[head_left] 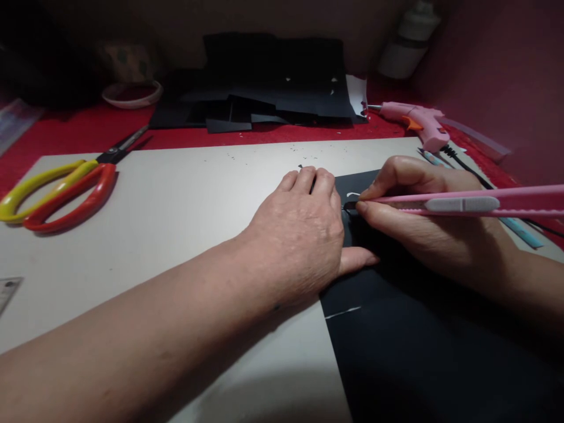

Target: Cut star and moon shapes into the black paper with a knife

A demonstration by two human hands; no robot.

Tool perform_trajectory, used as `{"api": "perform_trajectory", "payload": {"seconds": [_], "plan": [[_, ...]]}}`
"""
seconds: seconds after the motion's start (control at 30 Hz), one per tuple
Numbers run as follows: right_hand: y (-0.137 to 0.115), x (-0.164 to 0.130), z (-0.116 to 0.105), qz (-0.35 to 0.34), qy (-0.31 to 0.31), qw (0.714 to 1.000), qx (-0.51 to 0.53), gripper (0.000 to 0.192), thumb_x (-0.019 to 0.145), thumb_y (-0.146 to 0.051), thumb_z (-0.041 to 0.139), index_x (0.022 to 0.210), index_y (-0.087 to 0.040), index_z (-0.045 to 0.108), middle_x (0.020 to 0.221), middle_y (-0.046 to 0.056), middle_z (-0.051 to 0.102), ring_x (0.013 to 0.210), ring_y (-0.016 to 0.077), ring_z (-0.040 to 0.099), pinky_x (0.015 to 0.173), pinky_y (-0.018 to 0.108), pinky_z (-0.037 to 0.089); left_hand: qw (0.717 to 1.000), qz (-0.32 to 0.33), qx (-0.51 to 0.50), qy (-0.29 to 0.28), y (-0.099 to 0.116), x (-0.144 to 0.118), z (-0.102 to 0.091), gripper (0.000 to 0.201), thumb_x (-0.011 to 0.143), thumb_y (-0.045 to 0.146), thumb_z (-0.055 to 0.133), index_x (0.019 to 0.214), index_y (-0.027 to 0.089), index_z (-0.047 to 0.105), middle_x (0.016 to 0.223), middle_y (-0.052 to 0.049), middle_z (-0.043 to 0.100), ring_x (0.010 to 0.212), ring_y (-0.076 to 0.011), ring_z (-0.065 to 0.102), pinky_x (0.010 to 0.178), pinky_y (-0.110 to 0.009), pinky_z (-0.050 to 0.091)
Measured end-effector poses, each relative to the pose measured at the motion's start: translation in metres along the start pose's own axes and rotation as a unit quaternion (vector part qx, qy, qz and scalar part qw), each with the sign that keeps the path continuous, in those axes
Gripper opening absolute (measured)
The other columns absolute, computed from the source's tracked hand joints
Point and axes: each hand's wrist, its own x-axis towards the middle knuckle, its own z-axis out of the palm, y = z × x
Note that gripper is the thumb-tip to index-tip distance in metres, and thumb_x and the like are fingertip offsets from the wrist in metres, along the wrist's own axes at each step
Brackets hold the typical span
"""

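Observation:
My right hand (423, 205) grips a pink utility knife (462, 204) with a grey slider, pinched near its blade end. The tip meets a sheet of black paper (423, 341), beside a small curved white cut in it. My left hand (304, 229) lies flat across the left edge of that paper, thumb stretched out over it and fingers pointing away from me. Lower down, a thin white slit shows in the black paper. A white board (176, 235) lies under the paper and my left forearm.
Scissors (70, 200) with yellow and red handles lie at the left. Behind are black paper pieces (273, 76), a tape roll (132, 94), a pink glue gun (416, 120) with a black cord, and a white bottle (408, 44). Tiny dark scraps dot the board.

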Motion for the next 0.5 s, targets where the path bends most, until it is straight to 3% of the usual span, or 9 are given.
{"api": "perform_trajectory", "payload": {"seconds": [0.23,0.5], "plan": [[0.0041,-0.0036,-0.0012,0.050,0.034,0.995,0.077,0.011,0.077,-0.015,0.068,0.072,-0.023,0.062,0.072,-0.004,0.062,0.064,0.0117,0.053,0.055,0.027,0.038,1.000,0.014,-0.002,0.006,-0.0018,0.0002,0.0002,0.097,0.093,0.079,0.036,0.135,-0.006,0.055,0.136,-0.030,0.054,0.131,-0.0437,0.046,0.111,-0.050,0.036],[0.0087,-0.0006,-0.0064,0.041,-0.029,0.992,0.112,0.009,0.083,-0.021,0.068,0.076,-0.025,0.062,0.072,-0.002,0.062,0.064,0.0153,0.054,0.054,0.030,0.040,0.999,0.019,-0.030,-0.003,-0.0065,-0.0023,0.0007,0.100,0.091,0.077,0.045,0.140,-0.009,0.048,0.147,-0.034,0.047,0.140,-0.0459,0.041,0.115,-0.053,0.032]]}}
